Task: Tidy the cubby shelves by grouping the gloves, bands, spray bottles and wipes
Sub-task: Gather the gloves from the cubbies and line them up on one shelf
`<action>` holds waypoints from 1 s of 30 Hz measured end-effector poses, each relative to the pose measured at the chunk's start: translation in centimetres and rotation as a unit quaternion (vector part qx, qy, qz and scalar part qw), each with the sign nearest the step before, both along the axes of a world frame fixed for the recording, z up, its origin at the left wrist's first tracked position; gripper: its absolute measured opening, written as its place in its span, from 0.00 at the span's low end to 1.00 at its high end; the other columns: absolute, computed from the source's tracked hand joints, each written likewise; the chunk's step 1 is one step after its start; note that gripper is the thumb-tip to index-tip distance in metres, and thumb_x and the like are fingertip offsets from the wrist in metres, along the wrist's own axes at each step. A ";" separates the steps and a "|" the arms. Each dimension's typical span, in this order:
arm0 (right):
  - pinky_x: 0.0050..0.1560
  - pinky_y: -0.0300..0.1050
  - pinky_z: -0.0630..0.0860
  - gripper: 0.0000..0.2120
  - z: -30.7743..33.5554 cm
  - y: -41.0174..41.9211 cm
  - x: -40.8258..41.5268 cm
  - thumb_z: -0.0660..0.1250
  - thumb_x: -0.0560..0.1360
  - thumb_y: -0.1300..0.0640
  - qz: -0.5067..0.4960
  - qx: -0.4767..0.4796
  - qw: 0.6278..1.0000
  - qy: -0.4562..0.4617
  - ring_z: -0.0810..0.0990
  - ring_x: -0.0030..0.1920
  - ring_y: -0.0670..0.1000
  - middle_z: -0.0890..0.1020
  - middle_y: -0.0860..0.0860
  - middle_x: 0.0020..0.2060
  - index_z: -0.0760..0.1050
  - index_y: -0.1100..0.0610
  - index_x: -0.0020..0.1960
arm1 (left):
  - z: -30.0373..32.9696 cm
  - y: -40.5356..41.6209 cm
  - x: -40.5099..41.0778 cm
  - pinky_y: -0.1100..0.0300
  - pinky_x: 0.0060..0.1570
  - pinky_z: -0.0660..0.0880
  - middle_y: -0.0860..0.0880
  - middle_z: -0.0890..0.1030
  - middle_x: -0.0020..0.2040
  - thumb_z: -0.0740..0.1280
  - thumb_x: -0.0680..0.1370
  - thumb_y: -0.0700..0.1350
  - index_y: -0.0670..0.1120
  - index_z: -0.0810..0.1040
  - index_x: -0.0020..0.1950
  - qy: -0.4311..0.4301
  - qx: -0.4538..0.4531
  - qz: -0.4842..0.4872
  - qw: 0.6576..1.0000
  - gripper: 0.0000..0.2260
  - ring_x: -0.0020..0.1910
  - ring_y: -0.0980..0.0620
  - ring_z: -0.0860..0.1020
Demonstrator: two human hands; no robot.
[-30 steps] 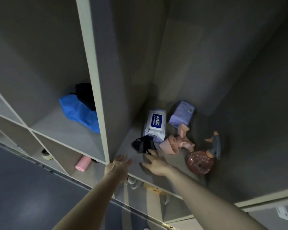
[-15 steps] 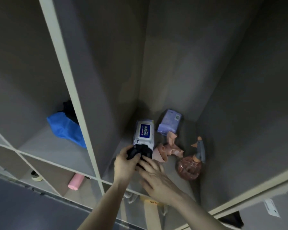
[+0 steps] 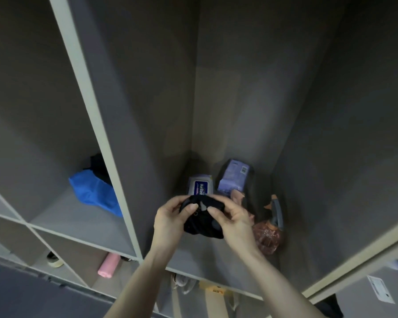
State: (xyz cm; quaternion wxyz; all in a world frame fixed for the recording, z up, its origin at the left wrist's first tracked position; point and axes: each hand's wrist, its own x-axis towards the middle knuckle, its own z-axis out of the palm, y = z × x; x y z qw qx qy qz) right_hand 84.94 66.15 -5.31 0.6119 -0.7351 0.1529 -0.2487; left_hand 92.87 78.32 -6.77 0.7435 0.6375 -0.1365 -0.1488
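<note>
In cubby, black glove (image 3: 202, 220) betw. both hands' fingers (image 3: 213, 212).

Pink glove (image 3: 236, 196) and wipes pack (image 3: 200, 186) partly behind hands.

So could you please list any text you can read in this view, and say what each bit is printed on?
"HuiBai", roughly, partly hidden: white wipes pack.
Purple pack: label too small to read.
Yellow tag on the lower shelf: blurred.
White sticker, lower right: unreadable.

matt black cloth glove (image 3: 202, 222), prob. plastic-wrapped wipes (image 3: 200, 185)
</note>
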 end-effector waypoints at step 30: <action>0.41 0.33 0.79 0.27 2.7 -0.7 -1.2 0.57 0.76 0.75 0.100 0.232 0.966 -0.048 0.85 0.44 0.42 0.86 0.41 0.40 0.87 0.50 0.39 | 3.4 2.4 -0.3 0.61 0.48 0.79 0.47 0.86 0.49 0.63 0.74 0.33 0.51 0.86 0.49 0.026 -0.144 -0.157 0.977 0.17 0.51 0.51 0.83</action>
